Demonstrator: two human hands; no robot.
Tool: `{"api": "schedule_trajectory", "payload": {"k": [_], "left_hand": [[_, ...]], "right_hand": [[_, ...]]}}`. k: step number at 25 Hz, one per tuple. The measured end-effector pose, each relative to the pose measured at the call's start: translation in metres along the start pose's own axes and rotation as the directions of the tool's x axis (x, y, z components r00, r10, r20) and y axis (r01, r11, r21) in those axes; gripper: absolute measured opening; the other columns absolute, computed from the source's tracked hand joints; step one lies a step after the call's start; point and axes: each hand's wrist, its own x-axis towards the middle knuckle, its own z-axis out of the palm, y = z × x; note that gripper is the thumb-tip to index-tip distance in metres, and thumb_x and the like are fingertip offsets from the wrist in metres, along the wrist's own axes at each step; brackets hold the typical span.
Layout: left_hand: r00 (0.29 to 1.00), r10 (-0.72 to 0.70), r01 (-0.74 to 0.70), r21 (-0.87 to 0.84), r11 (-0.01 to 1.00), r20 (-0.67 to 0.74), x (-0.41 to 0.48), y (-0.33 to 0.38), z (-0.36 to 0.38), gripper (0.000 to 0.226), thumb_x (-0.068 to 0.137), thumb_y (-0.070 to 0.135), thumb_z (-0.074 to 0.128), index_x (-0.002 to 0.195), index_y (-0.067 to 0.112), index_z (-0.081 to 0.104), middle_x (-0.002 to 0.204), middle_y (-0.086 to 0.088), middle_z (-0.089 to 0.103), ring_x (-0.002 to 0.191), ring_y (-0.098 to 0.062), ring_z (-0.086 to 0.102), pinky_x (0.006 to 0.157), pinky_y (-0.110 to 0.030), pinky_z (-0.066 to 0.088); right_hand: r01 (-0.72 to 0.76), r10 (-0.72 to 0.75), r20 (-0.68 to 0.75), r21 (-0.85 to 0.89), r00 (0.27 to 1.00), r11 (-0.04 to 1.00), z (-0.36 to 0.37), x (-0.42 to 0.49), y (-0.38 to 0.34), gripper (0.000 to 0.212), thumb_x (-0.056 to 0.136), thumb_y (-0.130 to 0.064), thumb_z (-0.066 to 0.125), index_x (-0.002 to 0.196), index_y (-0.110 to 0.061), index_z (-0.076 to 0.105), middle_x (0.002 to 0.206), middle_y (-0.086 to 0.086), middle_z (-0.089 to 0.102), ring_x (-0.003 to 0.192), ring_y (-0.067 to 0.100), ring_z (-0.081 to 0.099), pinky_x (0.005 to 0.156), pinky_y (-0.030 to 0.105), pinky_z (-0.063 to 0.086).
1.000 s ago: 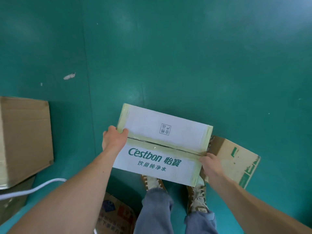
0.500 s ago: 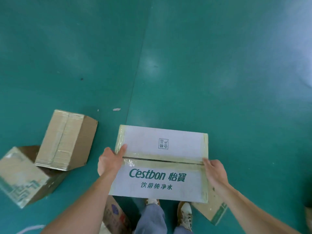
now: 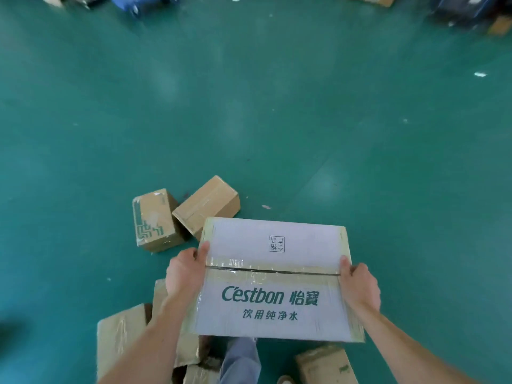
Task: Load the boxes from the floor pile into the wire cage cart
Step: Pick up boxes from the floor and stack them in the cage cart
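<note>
Fingers (image 3: pixel 194 253) of L hand (image 3: pixel 184 273) and R hand (image 3: pixel 360 284) curl round the two short ends of the white box (image 3: pixel 273 278). Thumbs lie on top at the taped seam; fingertips go under the sides, out of sight. Both hands grip it w/ arms stretched fwd. Box is carried level, clear of the green floor (image 3: pixel 277 120), over its near-middle part.

Floor fills nearly all the view, glossy w/ pale light patches. White box is next biggest: green "C'estbon" lettering and Chinese characters on the near flap, small square stamp on the far flap, yellowish tape along seam and ends.

Pile lies toward the floor's near edge. Crumpled taped box (image 3: pixel 119 336) sits near-left, against a second brown box (image 3: pixel 191 347) partly hidden under the L forearm and the white box. Plain brown box (image 3: pixel 206 206) lies tilted just beyond the white box's far-left corner, against the green-printed box (image 3: pixel 153 221) on its left. One more brown carton (image 3: pixel 327 364) is at the near edge, right of the jeans leg (image 3: pixel 241 358), w/ a shoe tip (image 3: pixel 285 379) btw them.

Far edge: blurred blue shapes (image 3: pixel 144 1) toward the left corner and dark shapes (image 3: pixel 465 9) toward the right corner; can't tell what they are. Small white scraps (image 3: pixel 480 74) dot the floor.
</note>
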Motion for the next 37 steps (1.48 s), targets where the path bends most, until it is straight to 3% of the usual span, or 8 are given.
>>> {"api": "schedule_trajectory", "payload": {"k": [4,9,16,22,27,31,34,37], "left_hand": [[0.973,-0.148,0.121,-0.152,0.981,-0.178,-0.076,-0.058,-0.055,0.062,0.102,0.059,0.035,0.065,0.012,0.050,0.066,-0.006,0.059,0.062,-0.026,0.056,0.056,-0.034,0.041],[0.910,-0.293,0.186,-0.345,0.920,-0.292,-0.170,-0.148,-0.120,0.059,0.105,0.044,0.039,0.058,0.010,0.036,0.054,-0.003,0.043,0.052,-0.022,0.038,0.052,-0.033,0.028],[0.657,-0.655,0.310,-0.658,0.686,-0.374,-0.295,-0.289,-0.207,0.056,0.101,0.050,0.043,0.059,0.014,0.041,0.057,-0.006,0.051,0.055,-0.023,0.045,0.056,-0.032,0.032],[0.528,-0.767,0.358,-0.724,0.590,-0.364,-0.406,-0.435,-0.266,0.052,0.095,0.055,0.056,0.064,0.013,0.053,0.069,-0.010,0.066,0.067,-0.028,0.061,0.058,-0.034,0.038],[0.463,-0.791,0.231,-0.807,0.543,-0.400,-0.496,-0.539,-0.322,0.050,0.101,0.046,0.054,0.070,0.008,0.063,0.068,-0.011,0.065,0.062,-0.025,0.059,0.061,-0.034,0.043],[0.399,-0.810,0.176,-0.831,0.527,-0.429,-0.559,-0.616,-0.349,0.048,0.103,0.041,0.053,0.088,0.001,0.074,0.087,-0.016,0.076,0.073,-0.023,0.066,0.067,-0.034,0.049],[0.378,-0.820,0.180,-0.835,0.521,-0.430,-0.598,-0.663,-0.369,0.049,0.102,0.043,0.052,0.070,0.011,0.069,0.072,-0.006,0.072,0.068,-0.020,0.063,0.065,-0.034,0.045],[0.340,-0.822,0.165,-0.831,0.530,-0.457,-0.630,-0.701,-0.381,0.050,0.092,0.058,0.048,0.061,0.019,0.050,0.059,0.003,0.054,0.059,-0.016,0.051,0.062,-0.034,0.037]], "right_hand": [[0.273,-0.271,0.036,-0.103,0.962,0.956,-0.013,-0.044,-0.041,0.053,0.103,-0.057,0.027,0.086,-0.013,0.052,0.081,0.004,0.061,0.072,0.022,0.058,0.062,0.036,0.043],[0.583,-0.568,0.130,-0.207,0.813,0.786,-0.010,-0.116,-0.113,0.057,0.102,-0.057,0.024,0.081,-0.013,0.052,0.078,0.005,0.060,0.072,0.025,0.057,0.065,0.038,0.046],[0.862,-0.782,0.364,-0.170,0.506,0.478,0.067,-0.284,-0.207,0.060,0.104,-0.054,0.026,0.077,-0.013,0.061,0.075,0.006,0.066,0.073,0.028,0.064,0.073,0.040,0.054],[0.964,-0.832,0.492,-0.068,0.256,0.256,0.149,-0.469,-0.241,0.051,0.105,-0.049,0.028,0.089,-0.010,0.057,0.082,0.008,0.065,0.074,0.027,0.059,0.072,0.037,0.046],[0.985,-0.823,0.551,0.013,0.137,0.172,0.220,-0.614,-0.240,0.056,0.105,-0.051,0.028,0.088,-0.008,0.060,0.085,0.010,0.065,0.074,0.026,0.060,0.064,0.035,0.042],[0.988,-0.802,0.594,0.082,0.058,0.132,0.269,-0.714,-0.232,0.053,0.103,-0.050,0.030,0.083,-0.009,0.058,0.081,0.010,0.063,0.073,0.028,0.059,0.062,0.035,0.042],[0.987,-0.777,0.630,0.128,-0.009,0.093,0.302,-0.777,-0.227,0.051,0.102,-0.049,0.033,0.082,-0.009,0.056,0.082,0.010,0.063,0.075,0.028,0.059,0.064,0.036,0.042],[0.986,-0.750,0.660,0.147,-0.041,0.076,0.332,-0.826,-0.220,0.049,0.102,-0.051,0.034,0.082,-0.011,0.055,0.083,0.009,0.061,0.075,0.028,0.057,0.063,0.036,0.040]]}}
